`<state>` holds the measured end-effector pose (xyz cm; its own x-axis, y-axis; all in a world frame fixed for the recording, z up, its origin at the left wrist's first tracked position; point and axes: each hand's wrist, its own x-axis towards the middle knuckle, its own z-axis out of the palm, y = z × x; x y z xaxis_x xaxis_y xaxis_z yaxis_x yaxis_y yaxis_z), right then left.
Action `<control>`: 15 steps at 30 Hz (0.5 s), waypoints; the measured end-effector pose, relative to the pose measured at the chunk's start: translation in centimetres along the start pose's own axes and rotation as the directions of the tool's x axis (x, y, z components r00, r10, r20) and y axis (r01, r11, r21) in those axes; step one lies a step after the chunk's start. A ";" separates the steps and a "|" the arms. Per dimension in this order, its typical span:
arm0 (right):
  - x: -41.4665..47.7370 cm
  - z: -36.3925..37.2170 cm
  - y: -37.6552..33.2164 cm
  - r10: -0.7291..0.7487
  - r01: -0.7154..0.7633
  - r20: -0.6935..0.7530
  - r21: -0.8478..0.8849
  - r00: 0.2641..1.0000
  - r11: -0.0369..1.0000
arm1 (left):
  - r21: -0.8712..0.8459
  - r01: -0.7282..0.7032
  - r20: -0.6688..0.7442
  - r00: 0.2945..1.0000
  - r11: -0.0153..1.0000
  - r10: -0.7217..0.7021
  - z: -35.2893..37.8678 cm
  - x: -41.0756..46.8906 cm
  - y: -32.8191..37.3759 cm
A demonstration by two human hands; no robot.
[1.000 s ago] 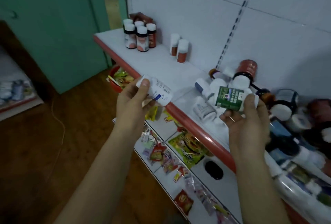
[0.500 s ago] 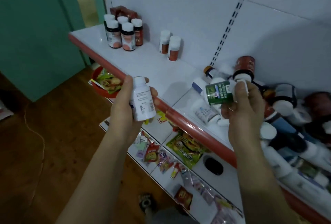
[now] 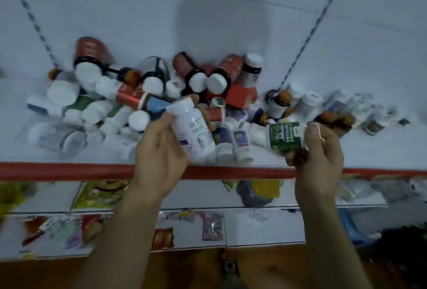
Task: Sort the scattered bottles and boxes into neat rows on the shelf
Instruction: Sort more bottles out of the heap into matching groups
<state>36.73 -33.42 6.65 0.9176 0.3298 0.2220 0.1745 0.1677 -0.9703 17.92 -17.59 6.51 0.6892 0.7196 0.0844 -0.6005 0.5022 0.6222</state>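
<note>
White bottle (image 3: 194,131) wrapped in L hand (image 3: 157,157), green-label bottle (image 3: 285,135) pinched in R hand (image 3: 316,159); view swung to pile (image 3: 161,94) beyond fingertips (image 3: 313,129), neither shelved.

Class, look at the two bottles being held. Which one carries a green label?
The green-labelled bottle in the right hand. The white bottle in the left hand shows no green, only small dark print.

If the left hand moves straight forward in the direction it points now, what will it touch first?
Probably the pile of bottles. The left hand holds a white bottle, which leads, and its cap is nearest the blue-labelled bottle. Depth is unclear.
</note>
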 end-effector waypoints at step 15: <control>27.0 -27.6 4.3 -0.125 0.084 -0.224 -0.184 0.966 0.979 | 0.522 -0.108 0.165 0.986 0.846 0.024 22.0 21.9 -25.5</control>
<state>72.14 -49.40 5.84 0.9450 0.0894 0.3147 0.3141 0.0209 -0.9492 57.23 -25.22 9.61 0.7324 0.6421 0.2264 -0.3706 0.0971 0.9237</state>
